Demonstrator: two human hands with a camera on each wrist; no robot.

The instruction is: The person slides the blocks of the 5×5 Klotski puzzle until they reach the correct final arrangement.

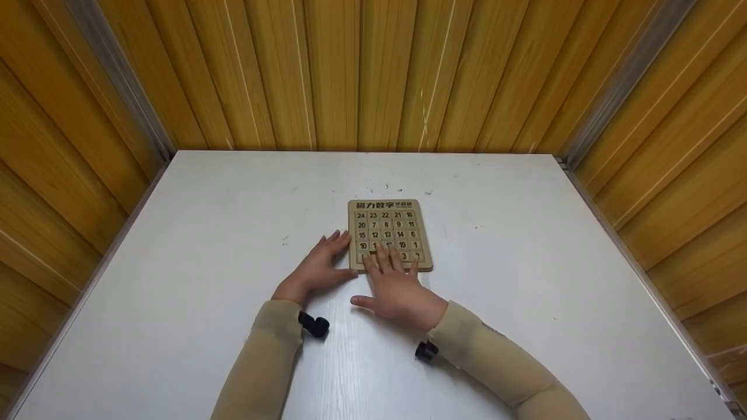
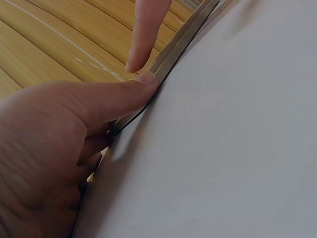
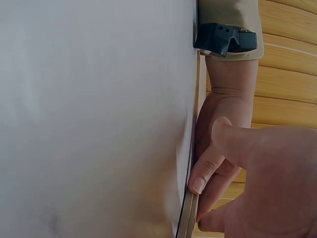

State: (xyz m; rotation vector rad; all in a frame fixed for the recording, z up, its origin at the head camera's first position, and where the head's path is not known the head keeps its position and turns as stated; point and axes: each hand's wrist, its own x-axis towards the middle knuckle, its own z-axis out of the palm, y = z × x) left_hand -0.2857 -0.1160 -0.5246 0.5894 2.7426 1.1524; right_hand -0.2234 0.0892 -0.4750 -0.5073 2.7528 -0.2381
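Note:
A wooden sliding number puzzle (image 1: 373, 205) lies flat on the white table, its numbered tiles in rows below a printed title strip. My left hand (image 1: 318, 265) holds its near left corner, fingers along the left side and thumb at the near edge. In the left wrist view, the left thumb (image 2: 109, 101) presses on the board's edge (image 2: 185, 44). My right hand (image 1: 400, 291) reaches over the near edge with fingers spread and extended onto the lower tiles, covering some numbers. Its thumb points left, off the board. A dark gap shows beside the right fingertips.
The white table (image 1: 525, 245) stretches around the puzzle, with small dark marks beyond it. Yellow wood-patterned panels (image 1: 327, 76) stand at the back and both sides. Each sleeved wrist carries a black camera strap (image 1: 315, 324).

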